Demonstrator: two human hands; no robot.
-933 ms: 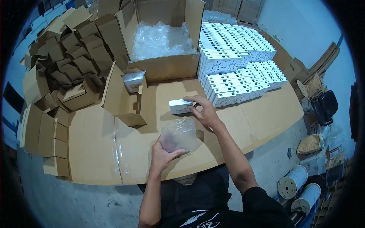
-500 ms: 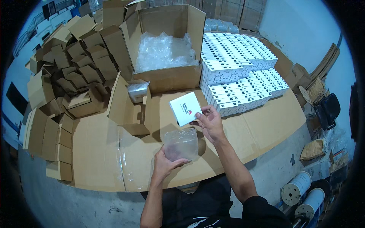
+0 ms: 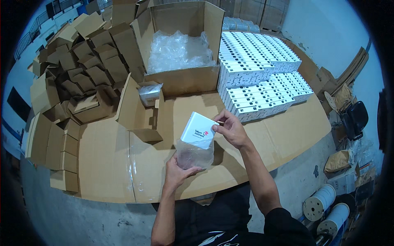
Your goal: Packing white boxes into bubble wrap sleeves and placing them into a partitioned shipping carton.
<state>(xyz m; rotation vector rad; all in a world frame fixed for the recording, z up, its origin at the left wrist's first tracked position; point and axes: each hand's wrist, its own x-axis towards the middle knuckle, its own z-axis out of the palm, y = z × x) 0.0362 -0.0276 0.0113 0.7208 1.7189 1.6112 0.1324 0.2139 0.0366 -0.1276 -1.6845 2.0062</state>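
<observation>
A clear plastic bag [image 3: 195,156] is held by its lower left part in my left hand [image 3: 179,171], thumb in front and fingers behind. My right hand [image 3: 232,130] pinches the right edge of a flat white box [image 3: 198,130] with a red mark and dark print. The box is tilted, its lower end inside the mouth of the bag and its upper part sticking out. Just beyond to the left stands an open cardboard box [image 3: 141,119] with a bagged item [image 3: 150,95] at its far end.
A large open carton [image 3: 182,80] full of clear plastic bags [image 3: 180,52] stands at the back. Right of it are stacked white boxes [image 3: 258,61]. Many open cardboard boxes [image 3: 84,69] pile up on the left. Cable spools [image 3: 320,203] stand on the floor at lower right.
My right hand has brought the white box down toward me, and its lower end has entered the bag. My left hand still holds the bag in nearly the same place.
</observation>
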